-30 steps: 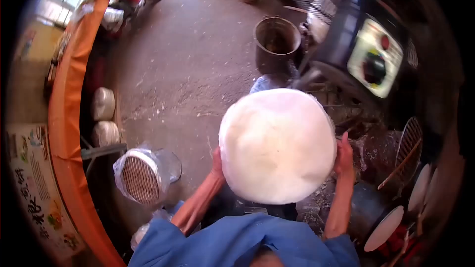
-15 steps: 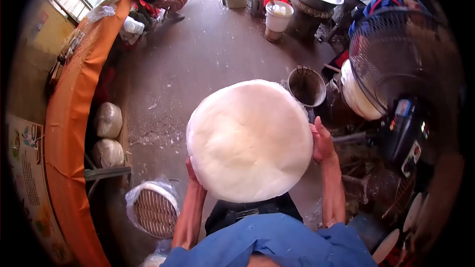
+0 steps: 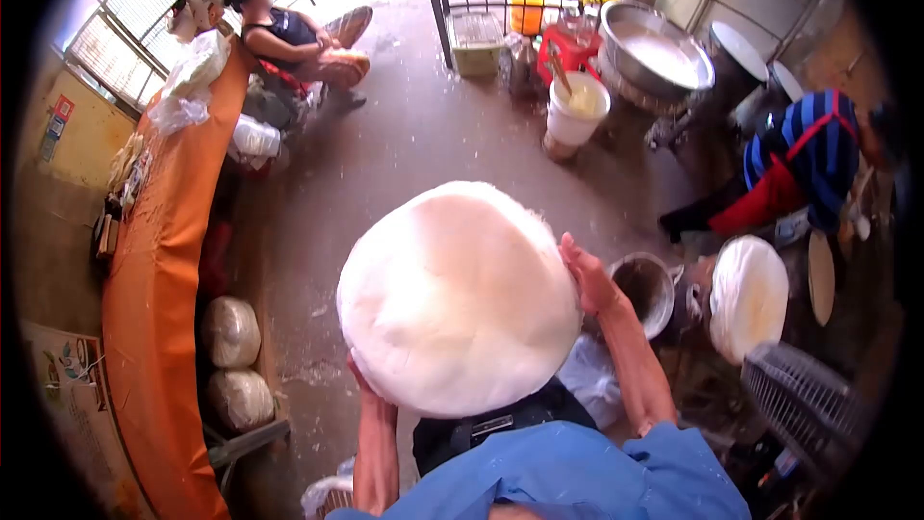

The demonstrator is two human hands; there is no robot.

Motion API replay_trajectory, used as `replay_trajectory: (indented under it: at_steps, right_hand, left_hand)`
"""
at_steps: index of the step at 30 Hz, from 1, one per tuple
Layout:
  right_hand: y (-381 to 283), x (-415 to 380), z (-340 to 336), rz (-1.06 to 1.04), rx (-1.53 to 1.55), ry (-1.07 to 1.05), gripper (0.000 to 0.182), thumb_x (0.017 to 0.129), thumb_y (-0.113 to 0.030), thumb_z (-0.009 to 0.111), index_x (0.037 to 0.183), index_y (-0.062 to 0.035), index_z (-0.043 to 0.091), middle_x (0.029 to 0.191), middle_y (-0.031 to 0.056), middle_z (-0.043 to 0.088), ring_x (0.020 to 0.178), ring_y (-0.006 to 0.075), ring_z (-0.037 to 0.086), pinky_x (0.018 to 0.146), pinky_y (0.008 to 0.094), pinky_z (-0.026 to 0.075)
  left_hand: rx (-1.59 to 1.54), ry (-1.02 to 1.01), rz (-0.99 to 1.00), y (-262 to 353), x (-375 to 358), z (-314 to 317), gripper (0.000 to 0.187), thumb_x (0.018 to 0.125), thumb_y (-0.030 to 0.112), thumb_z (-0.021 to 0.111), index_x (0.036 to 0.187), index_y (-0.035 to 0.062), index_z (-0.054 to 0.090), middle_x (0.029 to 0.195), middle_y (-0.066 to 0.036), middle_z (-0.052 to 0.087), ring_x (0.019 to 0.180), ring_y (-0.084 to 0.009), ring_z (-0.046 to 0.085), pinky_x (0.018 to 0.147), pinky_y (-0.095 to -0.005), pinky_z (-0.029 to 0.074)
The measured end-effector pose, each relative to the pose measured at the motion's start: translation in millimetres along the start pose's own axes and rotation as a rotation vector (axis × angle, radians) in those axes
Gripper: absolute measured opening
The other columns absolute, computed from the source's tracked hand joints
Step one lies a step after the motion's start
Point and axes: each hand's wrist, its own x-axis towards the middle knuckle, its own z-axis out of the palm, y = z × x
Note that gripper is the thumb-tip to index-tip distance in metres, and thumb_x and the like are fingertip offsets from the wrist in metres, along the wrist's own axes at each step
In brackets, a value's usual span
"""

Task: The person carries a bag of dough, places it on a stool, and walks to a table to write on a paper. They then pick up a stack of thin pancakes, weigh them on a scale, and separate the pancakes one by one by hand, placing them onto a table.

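Note:
A large, thick, round white slab [image 3: 457, 303] with a soft, dented, dough-like top is held in front of my body, over the floor. My left hand [image 3: 364, 377] is closed on its lower left edge, the fingers mostly hidden beneath or behind it. Against the right side presses my right hand [image 3: 590, 277], thumb up along the edge. The slab's underside is hidden.
An orange-covered counter [image 3: 159, 327] runs along the left, with wrapped white bundles [image 3: 231, 332] beneath. A metal bucket [image 3: 643, 294], a round white slab [image 3: 749, 299] and a fan [image 3: 804, 400] stand right. Ahead are a white bucket [image 3: 577, 120], a large basin [image 3: 659, 53] and a seated person [image 3: 289, 43]; another person [image 3: 804, 159] bends at right.
My view has shifted forward and right with the slab still between both hands. The fan now sits lower right, the bending person shows fully, and the round basket at lower left is mostly out of view.

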Motion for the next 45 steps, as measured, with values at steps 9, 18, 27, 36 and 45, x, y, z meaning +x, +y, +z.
replay_trajectory:
  at_steps: [9,18,27,36,45]
  right_hand:
    - [-118.1,183.6,3.3,-0.073,-0.087,0.058,0.074,0.094,-0.059,0.041,0.132,0.0040,0.047,0.128,0.0155,0.058,0.116,0.0228,0.056,0.099,0.0353,0.043]
    - [-225.7,309.3,-37.2,-0.271,0.017,0.217,0.082,0.089,-0.064,0.045,0.134,0.0048,0.044,0.131,0.0157,0.055,0.119,0.0244,0.054,0.102,0.0363,0.042]
    - [-336.9,468.2,-122.4,-0.285,0.069,0.363,0.079,0.092,-0.062,0.042,0.135,0.0039,0.044,0.129,0.0170,0.057,0.117,0.0271,0.056,0.099,0.0373,0.045]
    - [-484.3,646.1,-189.9,-0.250,-0.010,0.312,0.081,0.092,-0.064,0.039,0.133,0.0050,0.045,0.127,0.0155,0.058,0.115,0.0231,0.057,0.098,0.0337,0.044]
    - [-598.9,812.5,-235.8,-0.234,-0.012,0.318,0.081,0.092,-0.063,0.039,0.136,0.0045,0.043,0.131,0.0154,0.055,0.119,0.0239,0.055,0.101,0.0339,0.042]
  left_hand:
    - [-0.046,-0.189,0.008,58.5,243.5,21.6,0.083,0.083,0.065,0.050,0.143,0.0089,0.036,0.142,-0.011,0.044,0.127,-0.0316,0.044,0.106,-0.0472,0.038]
    - [-0.024,-0.195,-0.239,107.2,489.6,153.2,0.068,0.088,0.051,0.047,0.138,0.0060,0.043,0.129,-0.015,0.056,0.112,-0.0308,0.057,0.093,-0.0445,0.051]
    - [-0.153,-0.238,-0.376,93.3,707.5,237.9,0.056,0.096,0.040,0.039,0.135,0.0021,0.045,0.127,-0.016,0.057,0.111,-0.0287,0.059,0.092,-0.0391,0.051]
    - [-0.113,-0.126,-0.362,95.1,909.7,320.3,0.056,0.094,0.042,0.040,0.134,0.0024,0.047,0.125,-0.016,0.058,0.109,-0.0288,0.059,0.092,-0.0391,0.051]
    - [-0.132,-0.185,-0.354,95.6,1125.8,369.3,0.056,0.095,0.042,0.040,0.134,0.0014,0.046,0.126,-0.016,0.057,0.110,-0.0274,0.059,0.091,-0.0383,0.051]
